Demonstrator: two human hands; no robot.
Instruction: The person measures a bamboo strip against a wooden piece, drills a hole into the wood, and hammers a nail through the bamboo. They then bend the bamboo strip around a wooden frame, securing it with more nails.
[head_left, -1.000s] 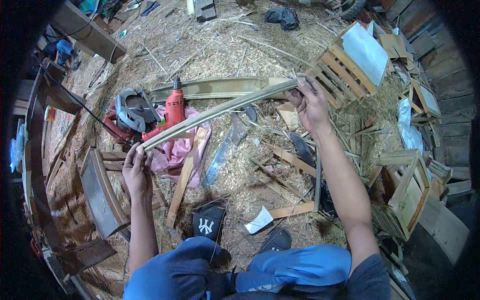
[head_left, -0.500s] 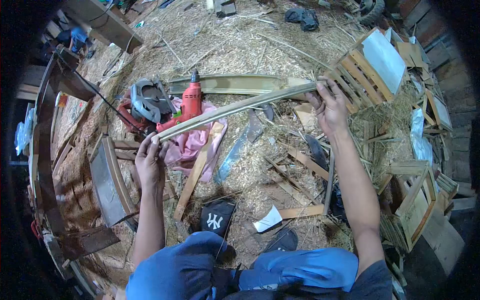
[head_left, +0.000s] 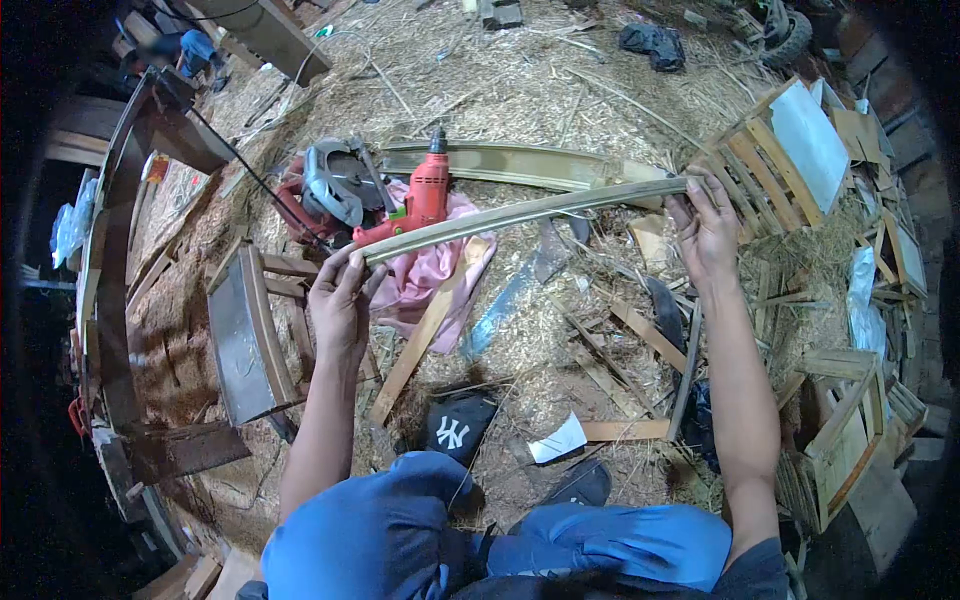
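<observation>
A long, thin wooden strip point(head_left: 530, 212) stretches between my two hands, raised above the ground and slanting up to the right. My left hand point(head_left: 341, 290) pinches its near-left end between thumb and fingers. At the other end, my right hand point(head_left: 708, 225) grips the strip with fingers bent around it. Behind the strip a red power drill point(head_left: 428, 190) points its chuck upward, on a pink cloth point(head_left: 460, 212). Beside it lies a circular saw point(head_left: 335, 185) with a grey guard. A wide grooved board point(head_left: 500, 160) rests on the ground beyond.
A handsaw point(head_left: 505, 308) and loose wood offcuts point(head_left: 628, 430) lie on the shavings before me. Slatted wooden frames point(head_left: 765, 165) stand at right, a small panelled frame point(head_left: 245, 335) at left. A person point(head_left: 198, 55) is at the far left.
The view has shifted, so the surroundings appear further right. Both hands keep hold of the strip, which now looks slightly less slanted.
</observation>
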